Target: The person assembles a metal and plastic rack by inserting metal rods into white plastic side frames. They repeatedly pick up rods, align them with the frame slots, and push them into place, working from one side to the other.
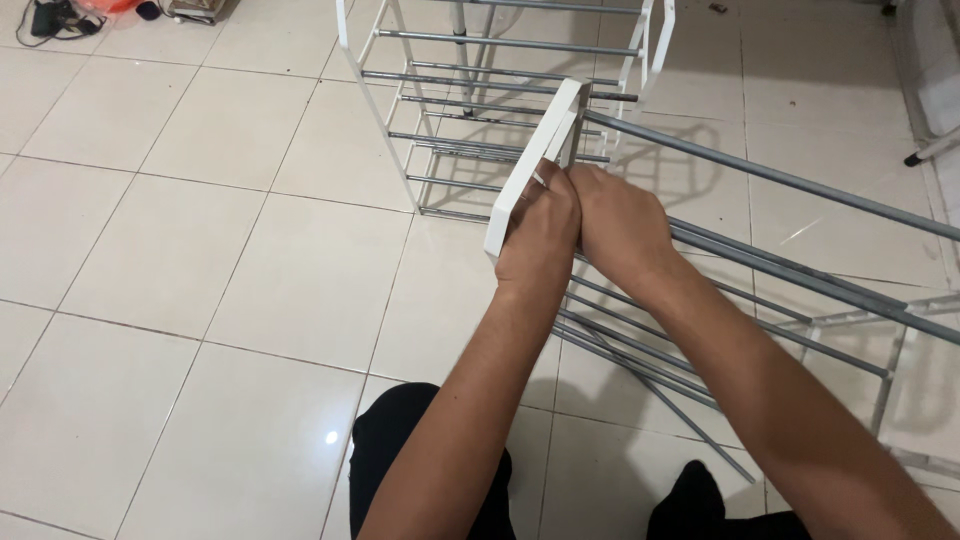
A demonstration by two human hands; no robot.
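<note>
My left hand (540, 235) grips a white plastic side frame (530, 165) that stands tilted at the end of a metal rack. My right hand (620, 225) sits right beside it, closed around the frame's inner edge where the grey metal rods (780, 180) meet it. The rods run off to the right to another white side piece (900, 320). Both forearms reach forward from the lower part of the view, and my fingers are mostly hidden behind the frame.
A second white rack (480, 90) with several grey rods stands on the white tiled floor (200, 250) just beyond. My knees in dark trousers (400, 450) show at the bottom. Cables and small objects (60, 15) lie at the top left; a chair leg (930, 150) at the right.
</note>
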